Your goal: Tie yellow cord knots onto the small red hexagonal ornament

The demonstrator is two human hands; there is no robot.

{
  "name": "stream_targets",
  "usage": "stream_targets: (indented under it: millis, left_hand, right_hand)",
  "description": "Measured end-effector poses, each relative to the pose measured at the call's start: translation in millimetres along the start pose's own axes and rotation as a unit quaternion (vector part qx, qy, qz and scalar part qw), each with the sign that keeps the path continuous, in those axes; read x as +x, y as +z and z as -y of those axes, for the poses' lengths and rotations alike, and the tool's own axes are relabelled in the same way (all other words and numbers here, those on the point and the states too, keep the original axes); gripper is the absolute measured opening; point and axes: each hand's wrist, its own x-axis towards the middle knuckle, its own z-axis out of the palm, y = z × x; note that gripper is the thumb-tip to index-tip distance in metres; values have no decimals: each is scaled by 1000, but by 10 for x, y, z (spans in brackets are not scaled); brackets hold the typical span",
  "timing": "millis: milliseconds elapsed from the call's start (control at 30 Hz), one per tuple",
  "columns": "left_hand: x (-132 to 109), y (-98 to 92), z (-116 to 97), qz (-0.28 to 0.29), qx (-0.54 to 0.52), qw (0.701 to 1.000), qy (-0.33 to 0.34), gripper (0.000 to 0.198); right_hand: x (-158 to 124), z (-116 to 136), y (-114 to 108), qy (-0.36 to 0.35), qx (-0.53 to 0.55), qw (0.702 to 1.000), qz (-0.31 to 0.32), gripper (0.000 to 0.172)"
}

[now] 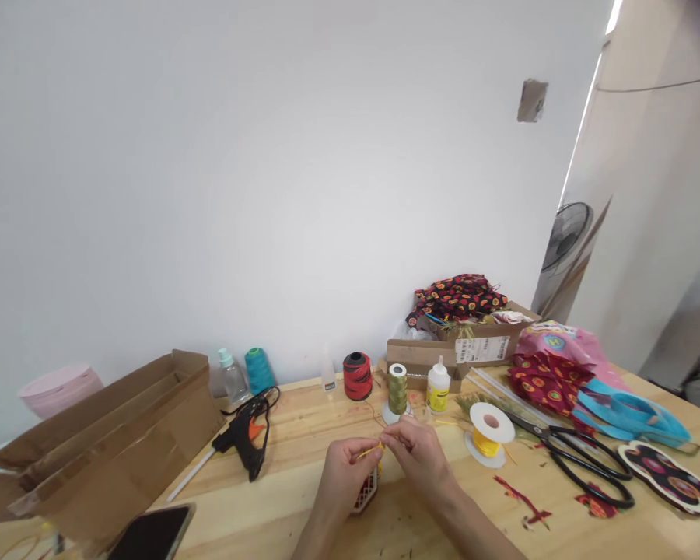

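Note:
Both hands meet near the front middle of the wooden table. My left hand [345, 473] pinches a thin yellow cord [369, 450] between thumb and finger. Close beside it, my right hand [418, 453] is pinched at the same cord, by what looks like a small knot or loop. Beneath the hands stands a small dark red item with a white lattice pattern [365, 495], largely covered by my left hand; its kind I cannot make out. To the right of my hands, a white spool of yellow cord [488, 435] stands on the table.
Large black scissors [583, 459] and fabric scraps [523, 499] lie right. A glue bottle [438, 386], green thread spool [397, 390] and red cord spool [358, 376] stand behind. Left are a glue gun [243, 439], cardboard box [128, 443] and phone [152, 533].

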Motion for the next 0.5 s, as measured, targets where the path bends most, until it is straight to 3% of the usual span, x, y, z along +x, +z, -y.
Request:
stream_targets:
  millis: [233, 500]
  left_hand:
    - [-13, 11, -8, 12, -50, 999, -11, 24]
    - [17, -25, 17, -20, -55, 998, -13, 26]
  right_hand:
    - [-1, 4, 8, 42, 48, 998, -10, 18]
    - [-2, 26, -3, 51, 76, 996, -9, 20]
